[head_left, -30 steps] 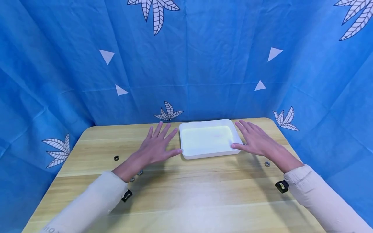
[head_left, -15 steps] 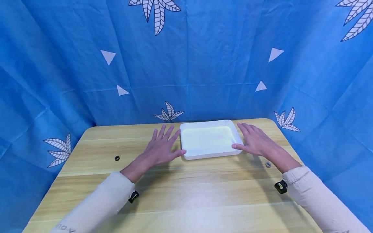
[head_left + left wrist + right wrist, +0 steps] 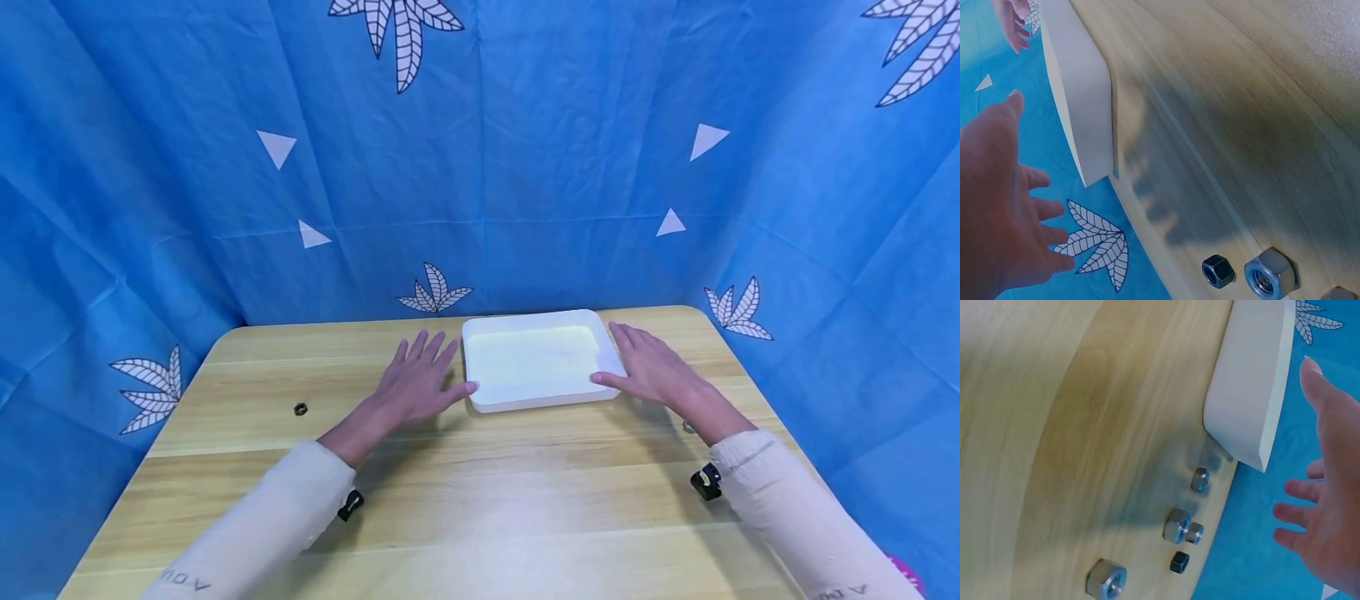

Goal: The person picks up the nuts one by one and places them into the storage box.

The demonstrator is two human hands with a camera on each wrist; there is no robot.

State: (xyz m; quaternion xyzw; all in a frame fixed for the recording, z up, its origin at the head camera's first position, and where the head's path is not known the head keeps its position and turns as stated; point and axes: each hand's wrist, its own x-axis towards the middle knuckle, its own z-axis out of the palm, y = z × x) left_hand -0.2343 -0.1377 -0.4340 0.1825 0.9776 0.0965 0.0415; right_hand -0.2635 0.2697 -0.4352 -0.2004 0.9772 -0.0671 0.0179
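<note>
A blue curtain (image 3: 480, 167), printed with white leaves and triangles, hangs behind and on both sides of a wood-grain table (image 3: 525, 508) as a person in pale sleeves (image 3: 262, 517) reaches in from the near side. A shallow, rectangular white tray (image 3: 543, 402) rests at the table's far side, a little right of centre, its pale inner floor in view. The left hand (image 3: 416, 387) hovers off the tray's left end, the right hand (image 3: 658, 367) off its right end, both unclenched with fingers extended and thumbs held out; the wrist views show a gap between each hand and the tray. Outside the tray, on the table to its left, lie a silver hex nut (image 3: 1277, 267), another nut (image 3: 1339, 294) cut off by the frame, and a smaller black hex nut (image 3: 1224, 269). To its right, four silver hex nuts (image 3: 1173, 524), one near the tray's corner, lie alongside a dark hex nut (image 3: 1180, 562).
</note>
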